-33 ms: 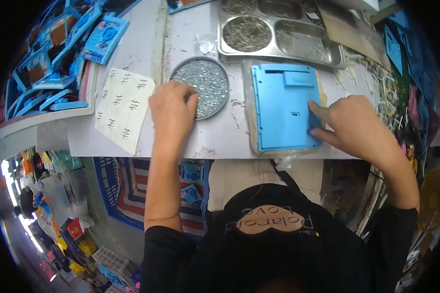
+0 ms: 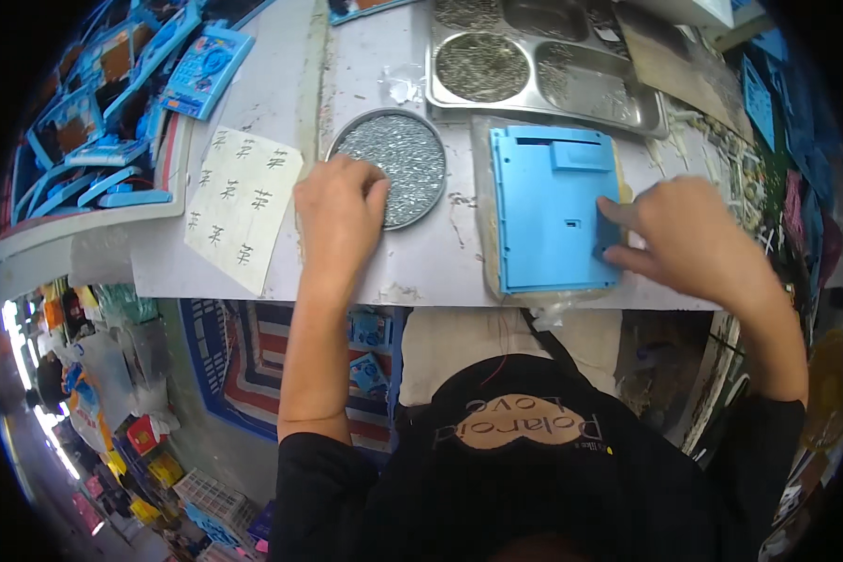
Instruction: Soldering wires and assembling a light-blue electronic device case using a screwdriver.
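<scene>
My left hand (image 2: 342, 208) is at the left side of a round dish (image 2: 384, 228) filled with small silvery metal pieces, likely screws or pins (image 2: 398, 159). Its fingers curl over the rim, and the hand itself hides their tips, so I cannot see what is between them. To the right lies a light-blue plastic casing (image 2: 543, 215) on a padded, plastic-wrapped base (image 2: 490, 253). The casing has a raised block near its far edge and a small slot near its middle. My right hand (image 2: 679, 239) rests at its right edge, forefinger and thumb apart and touching it.
A metal compartment tray (image 2: 534, 112) with small metal parts stands behind the casing. Left of the dish lies a marked paper sheet (image 2: 239, 211). A bin (image 2: 84, 217) of blue plastic parts stands far left. Loose pale bits (image 2: 712, 140) lie at the right.
The whole view has shifted slightly, with the bench things a little further right. Both hands keep nearly the same places at the dish and the casing.
</scene>
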Demonstrator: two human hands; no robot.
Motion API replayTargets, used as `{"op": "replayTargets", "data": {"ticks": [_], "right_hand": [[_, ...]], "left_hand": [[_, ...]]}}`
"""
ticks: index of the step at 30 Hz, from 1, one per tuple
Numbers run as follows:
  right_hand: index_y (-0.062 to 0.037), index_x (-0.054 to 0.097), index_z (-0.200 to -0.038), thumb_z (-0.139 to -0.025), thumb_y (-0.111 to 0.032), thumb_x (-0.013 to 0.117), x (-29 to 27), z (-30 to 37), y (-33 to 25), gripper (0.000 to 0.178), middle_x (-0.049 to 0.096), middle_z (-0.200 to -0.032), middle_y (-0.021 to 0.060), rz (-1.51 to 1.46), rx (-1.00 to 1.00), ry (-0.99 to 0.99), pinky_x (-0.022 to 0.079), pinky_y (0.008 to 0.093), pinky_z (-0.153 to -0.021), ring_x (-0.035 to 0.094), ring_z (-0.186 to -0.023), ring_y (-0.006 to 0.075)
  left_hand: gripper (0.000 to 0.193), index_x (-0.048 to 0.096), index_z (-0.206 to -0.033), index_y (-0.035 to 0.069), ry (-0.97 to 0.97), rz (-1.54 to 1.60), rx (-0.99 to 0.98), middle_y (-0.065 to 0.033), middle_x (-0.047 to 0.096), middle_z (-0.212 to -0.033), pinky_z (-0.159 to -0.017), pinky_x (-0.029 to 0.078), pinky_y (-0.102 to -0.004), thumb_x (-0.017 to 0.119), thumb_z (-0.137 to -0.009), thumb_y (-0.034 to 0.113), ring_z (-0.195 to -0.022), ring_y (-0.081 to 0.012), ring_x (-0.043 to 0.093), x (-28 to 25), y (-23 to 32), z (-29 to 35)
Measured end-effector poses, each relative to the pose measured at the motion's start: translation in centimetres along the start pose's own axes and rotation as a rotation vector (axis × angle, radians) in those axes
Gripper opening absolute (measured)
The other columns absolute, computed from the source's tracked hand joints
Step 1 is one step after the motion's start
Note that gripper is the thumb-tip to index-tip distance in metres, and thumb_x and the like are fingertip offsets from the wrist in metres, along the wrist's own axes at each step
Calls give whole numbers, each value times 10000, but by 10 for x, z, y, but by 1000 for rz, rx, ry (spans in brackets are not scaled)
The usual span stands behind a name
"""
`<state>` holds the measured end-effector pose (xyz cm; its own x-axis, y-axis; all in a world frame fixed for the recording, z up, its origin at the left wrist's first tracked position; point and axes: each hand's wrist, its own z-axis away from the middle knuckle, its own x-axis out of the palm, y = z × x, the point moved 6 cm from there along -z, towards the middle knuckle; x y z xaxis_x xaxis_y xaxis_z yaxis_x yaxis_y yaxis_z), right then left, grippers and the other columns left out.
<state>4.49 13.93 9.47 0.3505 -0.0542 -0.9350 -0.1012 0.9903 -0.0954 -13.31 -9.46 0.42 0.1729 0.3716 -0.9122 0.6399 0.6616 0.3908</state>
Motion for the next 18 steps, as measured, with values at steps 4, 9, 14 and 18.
{"op": "replayTargets", "data": {"ticks": [4,9,14,18], "right_hand": [[-57,726,-841,-779,-146,765,-15,-66,-10,115,642,-772,108,-93,-249,393,515,442,-754,614,-861,312],[-86,729,-839,-792,-158,700,18,-176,-69,92,692,-877,32,169,-380,408,481,401,-874,598,-1006,239],[-76,729,-863,-817,-162,681,23,-195,-71,108,712,-888,28,183,-353,289,472,391,-886,603,-1019,221],[-43,701,-884,-862,-163,689,8,-191,-54,123,719,-898,58,19,-336,481,487,403,-847,629,-991,246]], "left_hand": [[92,719,-853,84,125,39,11,-87,660,-891,-844,398,-469,725,-877,172,-923,-304,612,3,1,-2],[121,664,-874,88,188,-68,55,-93,615,-898,-835,371,-472,680,-925,196,-896,-307,585,8,-2,-2],[105,645,-902,87,217,136,51,-86,605,-922,-828,362,-455,681,-925,183,-907,-304,581,-4,10,15],[66,670,-914,72,145,465,72,-89,637,-935,-828,380,-421,708,-892,120,-901,-282,606,-1,43,15]]}}
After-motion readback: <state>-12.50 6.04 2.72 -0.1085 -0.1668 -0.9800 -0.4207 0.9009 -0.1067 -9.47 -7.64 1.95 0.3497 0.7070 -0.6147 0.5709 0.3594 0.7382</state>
